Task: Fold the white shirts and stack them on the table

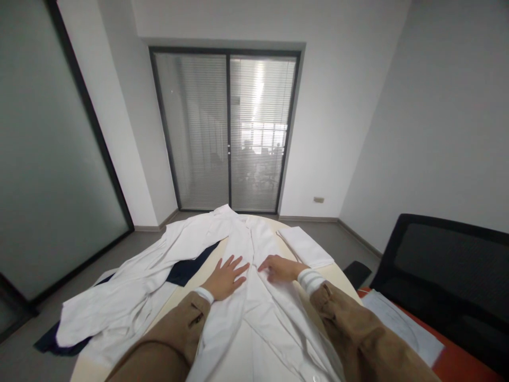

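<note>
Through the head camera, I saw the left hand (225, 281) with its fingers (234, 265) spread wide and flat on a white lab coat (254, 339), pinching nothing. The right hand (280, 269) lay just beside it, its fingers (265, 267) closer together and reaching inward over the coat's front, with no pinch that I could see. Both looked placed to press the cloth flat rather than lift it, with the brown sleeves (167, 329) angled in from either side.

The coat lay lengthwise on a round pale counter (330, 275), its far end reaching the far rim. To the left, a second white coat (119, 286) sprawled loosely over a dark navy cloth (186, 270). Off to the right, a neatly folded white cloth (304, 246) sat apart, its squared shape suggesting deliberate placement.
</note>
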### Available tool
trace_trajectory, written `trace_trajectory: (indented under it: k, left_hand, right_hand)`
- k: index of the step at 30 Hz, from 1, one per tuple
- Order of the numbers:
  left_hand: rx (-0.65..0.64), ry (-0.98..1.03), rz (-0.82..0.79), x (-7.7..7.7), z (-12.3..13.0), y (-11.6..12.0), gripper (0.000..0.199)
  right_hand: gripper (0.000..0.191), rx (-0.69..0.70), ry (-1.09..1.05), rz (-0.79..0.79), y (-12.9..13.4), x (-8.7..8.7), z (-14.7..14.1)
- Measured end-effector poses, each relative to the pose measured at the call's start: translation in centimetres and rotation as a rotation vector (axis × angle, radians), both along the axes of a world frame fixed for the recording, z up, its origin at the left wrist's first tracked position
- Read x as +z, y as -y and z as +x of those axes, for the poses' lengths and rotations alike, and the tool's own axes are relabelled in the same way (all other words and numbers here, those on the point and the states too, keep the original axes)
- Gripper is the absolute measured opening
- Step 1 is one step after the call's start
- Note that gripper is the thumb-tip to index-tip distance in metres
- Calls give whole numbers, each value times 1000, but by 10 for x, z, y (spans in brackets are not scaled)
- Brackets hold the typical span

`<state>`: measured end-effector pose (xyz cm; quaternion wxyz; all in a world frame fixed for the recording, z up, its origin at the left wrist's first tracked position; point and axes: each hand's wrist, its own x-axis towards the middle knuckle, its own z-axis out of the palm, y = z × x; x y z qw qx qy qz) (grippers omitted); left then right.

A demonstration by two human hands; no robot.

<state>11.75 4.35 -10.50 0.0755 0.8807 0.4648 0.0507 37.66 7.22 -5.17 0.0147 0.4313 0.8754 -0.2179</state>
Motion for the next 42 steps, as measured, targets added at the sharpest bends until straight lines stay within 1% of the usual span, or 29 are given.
trace_trajectory:
  k: [2, 5, 7, 11, 16, 19, 22, 24, 29, 32, 35, 37, 40, 42]
  left_hand:
    - [-1, -6, -6, 0, 0, -7, 55]
    - [-1, -13, -13, 0, 2, -17, 55]
    - [0, -16, -12, -1, 3, -24, 55]
    - [0, -20, -3, -2, 5, -39, 54]
    - [23, -29, 41, -5, 9, -54, 52]
    - [68, -39, 104, -4, 15, -53, 50]
    - [88, -39, 150, 1, 19, -43, 49]
    - [64, -39, 143, 7, 17, -31, 49]
    - [-30, -27, 36, 27, 4, 7, 50]
    - [-67, -47, -30, 31, 1, 34, 57]
    - [-28, -91, -113, 27, 3, 57, 78]
    - [21, -110, -125, 20, 6, 67, 85]
    - [60, -100, -89, 11, 10, 72, 78]
    - [73, -81, -69, 7, 11, 69, 74]
  right_hand:
    - [62, 27, 36, 7, 3, -1, 3]
    - [70, 15, 109, -72, 5, -5, 7]
    - [71, -9, 128, -109, 4, -8, 10]
    - [69, -32, 122, -118, -2, -15, 12]
    - [70, -138, 134, -116, -12, -22, 4]
    - [70, -196, 153, -112, -14, -23, -3]
    - [69, -228, 154, -101, -14, -24, -7]
    - [69, -227, 143, -98, -13, -26, -8]
    - [69, -229, 154, -85, -13, -32, -9]
    - [68, -220, 139, -50, -9, -29, -10]
    - [64, -156, 107, -4, 3, -20, -7]
    - [55, -100, 71, 41, 14, -11, -2]
    - [41, -96, 28, 72, 32, 5, 10]
    - [41, -149, 60, 28, 43, 14, 17]
